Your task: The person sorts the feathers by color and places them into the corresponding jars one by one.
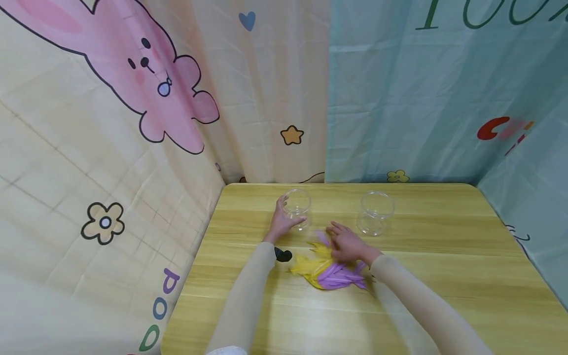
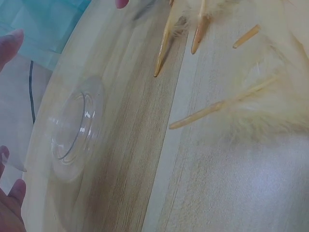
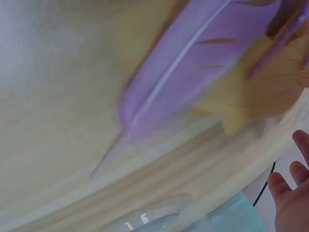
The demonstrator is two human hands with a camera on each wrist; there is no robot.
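Observation:
A clear, round cup (image 1: pixel 297 199) stands toward the back left of the table. My left hand (image 1: pixel 281 219) holds it from the left, thumb across the front. The left wrist view shows the cup's base (image 2: pixel 75 133) on the wood, near the fingers (image 2: pixel 12 198). Yellow feathers (image 1: pixel 306 266) and purple feathers (image 1: pixel 338 277) lie in a loose pile in the middle. Over the pile's back right side is my right hand (image 1: pixel 349 245), fingers extended and apparently holding nothing. In the right wrist view, a large purple feather (image 3: pixel 178 72) lies close to the camera.
A second clear cup (image 1: pixel 376 213) stands at the back right of the wooden table (image 1: pixel 443 276). Printed curtains (image 1: pixel 266 88) hang along the table's back edge and at both sides. A dark wrist strap piece (image 1: pixel 283 255) sits by the left wrist.

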